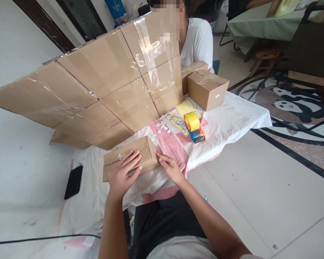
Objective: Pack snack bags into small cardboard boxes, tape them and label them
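A closed cardboard box (145, 157) lies on the cloth-covered table right in front of me, with clear tape along its top seam. My left hand (124, 171) rests on the top of this box, palm down and fingers spread. At the box's right end is my right hand (169, 166), its thumb and forefinger pinched together against the end face. A pale speck shows by those fingertips, too small to name. Just beyond, several small white paper pieces (163, 126) lie scattered on the cloth. A tape dispenser (194, 127) with a yellow roll stands to their right.
A tall wall of stacked, taped cardboard boxes (118, 86) rises behind the box. Another box (207, 90) with a small white label sits at the far right corner. A person in a white shirt (199, 39) is behind the stack. A black phone (73, 182) lies at left.
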The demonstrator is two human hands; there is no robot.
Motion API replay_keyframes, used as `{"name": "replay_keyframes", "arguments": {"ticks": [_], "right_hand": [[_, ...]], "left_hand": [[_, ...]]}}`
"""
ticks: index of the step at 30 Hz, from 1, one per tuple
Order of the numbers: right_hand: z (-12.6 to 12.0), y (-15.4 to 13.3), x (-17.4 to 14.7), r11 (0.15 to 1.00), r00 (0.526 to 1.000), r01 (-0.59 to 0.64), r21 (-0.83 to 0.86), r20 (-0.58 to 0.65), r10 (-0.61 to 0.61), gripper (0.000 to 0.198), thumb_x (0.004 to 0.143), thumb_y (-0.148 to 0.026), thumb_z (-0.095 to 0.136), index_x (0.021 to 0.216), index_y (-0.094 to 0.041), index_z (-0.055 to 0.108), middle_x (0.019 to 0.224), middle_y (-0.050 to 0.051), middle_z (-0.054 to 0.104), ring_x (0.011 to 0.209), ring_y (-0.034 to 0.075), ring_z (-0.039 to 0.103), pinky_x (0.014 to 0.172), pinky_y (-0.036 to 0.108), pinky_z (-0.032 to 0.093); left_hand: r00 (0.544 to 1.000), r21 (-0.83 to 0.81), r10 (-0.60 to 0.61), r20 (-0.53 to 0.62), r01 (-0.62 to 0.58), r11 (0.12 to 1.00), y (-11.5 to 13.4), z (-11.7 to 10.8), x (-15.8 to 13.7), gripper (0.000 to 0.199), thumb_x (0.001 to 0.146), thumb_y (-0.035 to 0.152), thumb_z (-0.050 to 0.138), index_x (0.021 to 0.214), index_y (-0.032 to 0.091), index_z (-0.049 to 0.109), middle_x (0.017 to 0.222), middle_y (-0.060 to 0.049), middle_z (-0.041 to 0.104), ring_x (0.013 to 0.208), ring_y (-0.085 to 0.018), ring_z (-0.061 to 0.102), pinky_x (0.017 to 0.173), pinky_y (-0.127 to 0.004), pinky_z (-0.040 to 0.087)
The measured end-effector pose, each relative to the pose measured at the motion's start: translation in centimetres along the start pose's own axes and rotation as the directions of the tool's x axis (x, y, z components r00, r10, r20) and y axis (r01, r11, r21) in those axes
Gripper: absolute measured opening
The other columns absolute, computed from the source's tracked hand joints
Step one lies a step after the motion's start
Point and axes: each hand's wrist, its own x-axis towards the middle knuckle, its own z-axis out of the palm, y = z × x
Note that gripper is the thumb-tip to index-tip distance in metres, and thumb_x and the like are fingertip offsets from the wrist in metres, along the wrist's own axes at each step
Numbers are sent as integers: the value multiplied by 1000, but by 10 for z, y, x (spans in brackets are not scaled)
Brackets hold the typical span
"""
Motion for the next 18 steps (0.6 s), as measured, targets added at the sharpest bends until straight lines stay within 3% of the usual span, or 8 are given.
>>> {"name": "replay_keyframes", "arguments": {"ticks": [9, 13, 18], "right_hand": [[2, 5, 3, 999, 1000, 16, -47, -14, -17, 66, 92, -68, 51, 137, -22, 64, 139, 12, 64, 132, 27, 56, 118, 46, 37], [3, 6, 7, 986, 997, 61, -153, 44, -55, 71, 93, -71, 47, 137, -18, 65, 122, 15, 69, 119, 28, 62, 113, 47, 41], [-4, 3, 5, 975, 987, 87, -206, 154, -55, 74, 93, -73, 45, 145, -22, 57, 124, 13, 66, 120, 25, 60, 114, 44, 40]], "left_hand": [[999, -13, 35, 12, -35, 999, -6, 1, -4, 42, 92, 32, 63, 134, 32, 61, 141, 0, 64, 137, -23, 54, 113, -46, 48], [997, 5, 79, 9, -79, 997, -10, 3, -5, 44, 93, 34, 61, 136, 33, 58, 142, -1, 63, 136, -25, 55, 110, -48, 51], [991, 67, 134, 1, -133, 989, -14, 5, -3, 45, 93, 36, 60, 138, 34, 56, 140, -1, 65, 134, -26, 57, 105, -47, 56]]}}
